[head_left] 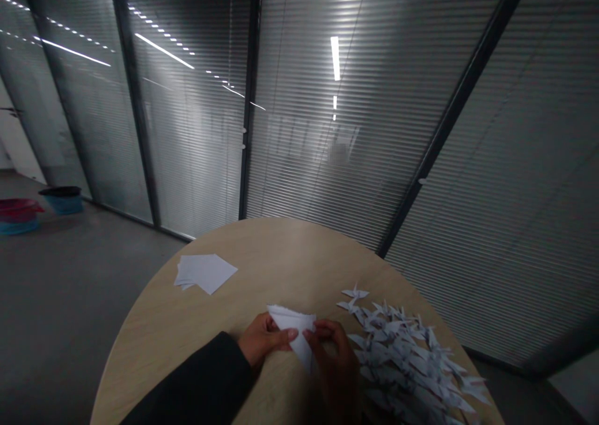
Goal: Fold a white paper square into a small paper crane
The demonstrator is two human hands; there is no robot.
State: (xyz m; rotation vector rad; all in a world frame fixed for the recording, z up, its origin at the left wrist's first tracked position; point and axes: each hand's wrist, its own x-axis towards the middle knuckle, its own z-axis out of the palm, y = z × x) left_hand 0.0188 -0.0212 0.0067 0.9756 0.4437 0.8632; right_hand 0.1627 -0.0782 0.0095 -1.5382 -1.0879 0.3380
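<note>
both hands (299, 350) pinch folded white paper (294, 331).

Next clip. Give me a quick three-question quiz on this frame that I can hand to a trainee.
1. Multiple choice: what do the left hand and the right hand hold between them? A) a pen B) a folded white paper C) a cup
2. True or false: the stack of flat sheets lies on the right half of the table.
3. Fill in: the pile of folded paper figures lies beside the ___ hand.

Key
1. B
2. False: the stack lies on the left, far from both hands.
3. right
</note>
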